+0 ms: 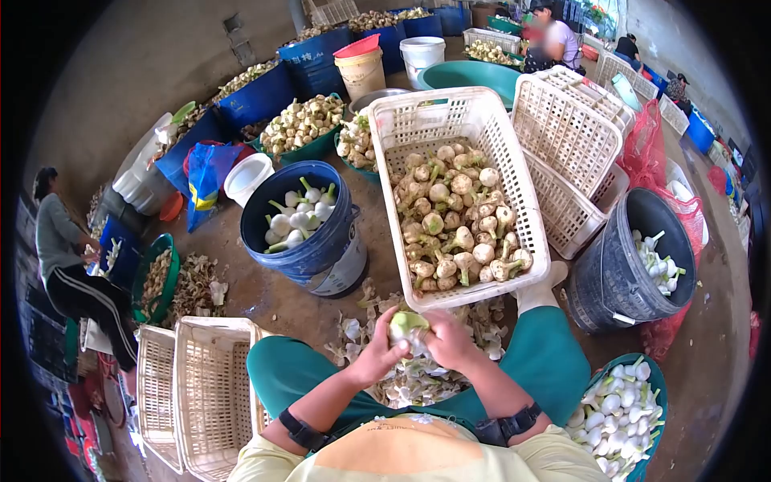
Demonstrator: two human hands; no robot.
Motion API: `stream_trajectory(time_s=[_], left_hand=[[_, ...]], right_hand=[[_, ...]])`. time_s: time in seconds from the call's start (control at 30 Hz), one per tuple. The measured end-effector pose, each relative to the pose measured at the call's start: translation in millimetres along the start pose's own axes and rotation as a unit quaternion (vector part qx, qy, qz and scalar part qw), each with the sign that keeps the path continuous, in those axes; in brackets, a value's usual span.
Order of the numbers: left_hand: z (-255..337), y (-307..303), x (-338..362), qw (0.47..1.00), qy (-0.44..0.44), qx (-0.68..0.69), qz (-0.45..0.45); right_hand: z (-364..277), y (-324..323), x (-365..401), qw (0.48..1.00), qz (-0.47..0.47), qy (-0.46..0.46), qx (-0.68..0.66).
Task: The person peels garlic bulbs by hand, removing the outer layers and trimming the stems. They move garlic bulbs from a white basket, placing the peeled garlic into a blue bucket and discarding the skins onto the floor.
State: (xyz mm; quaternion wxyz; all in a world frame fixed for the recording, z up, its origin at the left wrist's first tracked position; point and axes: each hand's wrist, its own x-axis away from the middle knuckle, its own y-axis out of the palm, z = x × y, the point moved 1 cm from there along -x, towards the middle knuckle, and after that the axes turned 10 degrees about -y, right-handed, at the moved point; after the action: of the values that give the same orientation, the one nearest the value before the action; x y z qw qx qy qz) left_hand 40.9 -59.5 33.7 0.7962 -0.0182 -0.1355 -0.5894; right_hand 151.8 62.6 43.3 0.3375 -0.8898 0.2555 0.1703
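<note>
Between my knees, my left hand [376,351] and my right hand [451,341] hold one pale green and white bulb [408,324] together, fingers closed around its two sides. Just beyond them a white perforated crate [515,153] stands tilted toward me, with brownish unpeeled bulbs [462,183] inside. Loose peelings [418,377] lie on the floor below my hands. To the left, a blue bucket [309,277] holds clean white bulbs. A dark bucket [598,281] on the right holds more white bulbs, and a green basin [660,402] at lower right is full of them.
Empty crates [213,394] stand at lower left, and others [566,128] lean together at right. Blue tubs [313,66] of bulbs line the wall. A person [64,249] bends at far left; another person [558,40] sits at the back. Red netting [646,145] hangs at right.
</note>
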Motion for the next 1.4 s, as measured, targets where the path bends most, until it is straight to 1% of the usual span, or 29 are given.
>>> stream_trajectory(time_s=[0.03, 0.07, 0.1, 0.13, 0.17, 0.2, 0.23, 0.27, 0.3, 0.37, 0.4, 0.43, 0.5, 0.53, 0.57, 0.63, 0.77, 0.83, 0.9, 0.97, 1.03, 1.1, 1.13, 1.17, 1.2, 1.23, 1.27, 1.3, 1.4], left_hand=[[-2.2, -3.1, -0.1, 1.000, -0.003, 0.000, 0.001], [-5.6, -8.1, -1.6, 0.999, -0.036, 0.020, -0.011], [-7.1, -11.7, -3.2, 0.997, -0.069, 0.039, -0.024], [0.3, -10.2, -1.9, 0.995, -0.061, 0.065, -0.047], [4.8, -11.7, -1.5, 0.995, -0.064, 0.065, -0.047], [8.1, -13.5, -0.4, 0.993, -0.071, 0.056, -0.077], [10.7, -13.5, 1.4, 0.990, -0.078, 0.048, -0.107], [13.2, -11.5, 4.0, 0.991, -0.093, 0.044, -0.084], [12.7, -9.4, 7.2, 0.991, -0.096, 0.045, -0.085], [12.2, -6.0, 12.9, 0.987, -0.071, 0.097, -0.110], [16.8, -5.3, 14.7, 0.977, -0.098, 0.141, -0.129], [17.8, -7.6, 13.1, 0.976, -0.098, 0.142, -0.129], [17.1, -13.0, 10.2, 0.992, -0.077, 0.061, -0.084], [12.4, -15.8, 5.9, 0.995, -0.070, 0.028, -0.060], [7.7, -18.4, 2.9, 0.998, -0.051, -0.018, -0.034], [8.9, -15.5, 1.6, 0.996, -0.037, -0.076, -0.002], [10.9, -13.8, 9.0, 0.996, -0.055, -0.060, 0.038], [2.1, -20.2, 11.6, 0.998, -0.062, -0.028, 0.010], [-5.1, -27.7, 8.8, 0.996, -0.040, -0.068, -0.030], [2.1, -24.8, 9.0, 0.988, -0.078, 0.119, -0.061], [6.2, -21.9, 6.5, 0.994, -0.042, 0.097, -0.023], [3.2, -30.8, 0.3, 0.992, 0.064, -0.084, 0.071], [-5.7, -40.6, -3.9, 0.977, 0.138, -0.141, 0.076], [-1.6, -40.9, -3.2, 0.977, 0.140, -0.142, 0.075], [3.7, -39.9, -0.7, 0.995, 0.087, 0.043, 0.024], [8.0, -38.4, 2.4, 0.973, 0.030, 0.227, -0.028], [12.5, -35.9, 0.8, 0.974, 0.019, 0.224, 0.018], [13.4, -36.9, -0.9, 0.974, 0.021, 0.224, 0.019], [3.1, -42.0, -8.9, 0.968, -0.070, 0.200, 0.136]], right_hand=[[-3.5, 3.1, -0.3, 1.000, 0.000, 0.002, -0.002], [-4.2, 6.5, 0.1, 0.983, -0.004, 0.090, -0.158], [-5.5, 8.6, 0.9, 0.935, -0.007, 0.175, -0.308], [-11.7, -1.6, -2.0, 0.897, 0.005, 0.240, -0.372], [-7.3, -4.6, -3.5, 0.896, 0.006, 0.242, -0.373], [-2.9, -9.1, -5.2, 0.980, 0.045, 0.112, -0.158], [0.6, -11.9, -4.2, 0.994, 0.079, -0.026, 0.068], [9.2, -12.1, -0.1, 0.989, 0.054, -0.022, 0.137], [23.9, -9.2, 7.8, 0.989, 0.053, -0.019, 0.137], [54.5, -3.5, 23.2, 0.966, -0.052, 0.035, 0.250], [66.7, -5.3, 31.0, 0.948, -0.148, 0.100, 0.264], [65.9, -6.6, 33.2, 0.948, -0.149, 0.101, 0.264], [59.6, -9.1, 39.4, 0.960, -0.057, 0.057, 0.269], [42.4, -13.7, 26.6, 0.985, -0.033, 0.047, 0.166], [25.4, -16.7, 15.8, 0.984, -0.035, 0.049, 0.165], [0.6, -16.8, -0.8, 0.998, -0.013, -0.018, -0.050], [1.0, -9.6, -9.5, 0.994, -0.082, -0.058, 0.054], [-0.5, -5.8, -10.1, 0.994, -0.076, -0.065, 0.053], [-1.5, -5.3, -10.6, 0.993, -0.069, -0.073, 0.055], [-0.7, -5.7, -7.9, 0.991, -0.035, 0.048, -0.119], [-7.4, -3.9, -9.0, 0.993, -0.023, 0.041, -0.106], [-7.9, -3.4, -9.2, 0.995, -0.007, 0.033, -0.093], [-2.3, -5.3, -9.1, 0.998, 0.024, 0.046, -0.045], [5.0, -7.4, -8.6, 0.997, 0.054, 0.059, 0.003], [16.3, -6.6, -4.2, 0.997, 0.041, 0.052, 0.029], [17.8, -1.6, 0.7, 0.997, 0.040, 0.051, 0.029], [17.2, 6.3, 8.0, 0.997, -0.061, 0.047, 0.015], [16.5, 14.3, 16.0, 0.986, -0.161, 0.044, 0.001], [24.1, 35.1, 37.8, 0.964, -0.264, -0.021, -0.021]])
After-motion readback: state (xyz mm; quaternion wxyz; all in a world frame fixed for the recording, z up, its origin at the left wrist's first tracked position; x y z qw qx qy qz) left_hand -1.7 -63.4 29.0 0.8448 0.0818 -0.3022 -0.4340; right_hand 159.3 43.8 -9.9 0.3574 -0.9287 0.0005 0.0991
